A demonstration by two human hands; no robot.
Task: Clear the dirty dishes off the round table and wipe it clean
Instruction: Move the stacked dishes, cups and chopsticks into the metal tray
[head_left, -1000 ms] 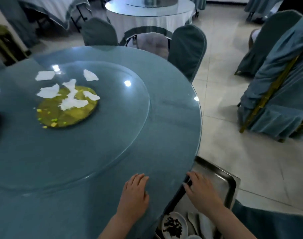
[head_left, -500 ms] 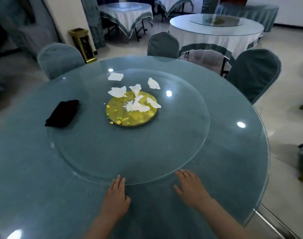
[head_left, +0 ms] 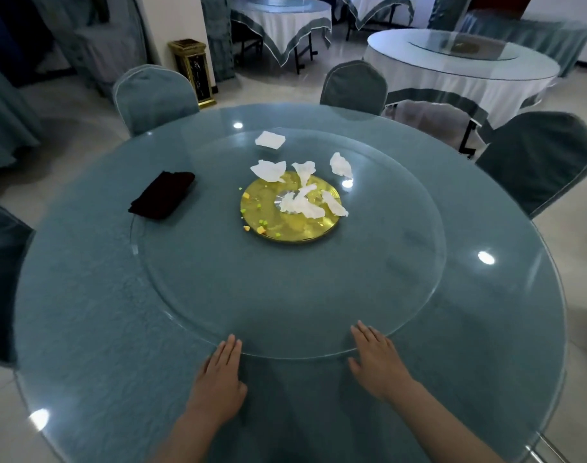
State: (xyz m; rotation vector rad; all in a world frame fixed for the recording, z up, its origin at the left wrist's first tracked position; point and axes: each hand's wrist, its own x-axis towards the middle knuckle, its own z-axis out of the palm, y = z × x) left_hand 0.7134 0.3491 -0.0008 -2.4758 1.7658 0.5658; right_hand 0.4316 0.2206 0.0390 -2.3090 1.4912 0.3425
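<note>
The round table (head_left: 85,312) has a glass top over a teal cloth. A glass turntable (head_left: 369,272) lies on it, with a gold hub (head_left: 287,225) at its centre. Several crumpled white tissues (head_left: 302,205) and small yellow and green food scraps (head_left: 261,225) lie on and around the hub. A dark folded cloth (head_left: 163,194) lies at the turntable's left rim. My left hand (head_left: 220,384) and my right hand (head_left: 375,360) lie flat with straight fingers at the turntable's near edge, holding nothing.
Teal-covered chairs stand round the far side: one at back left (head_left: 155,95), one at back centre (head_left: 354,86), one at right (head_left: 539,158). Another round table (head_left: 459,61) stands behind. A gold bin (head_left: 192,70) stands by the wall. A metal edge (head_left: 549,451) shows at bottom right.
My right hand let go of the metal tray at the right. The view swung left to the table's centre, and both hands now lie flat at the turntable's near edge.
</note>
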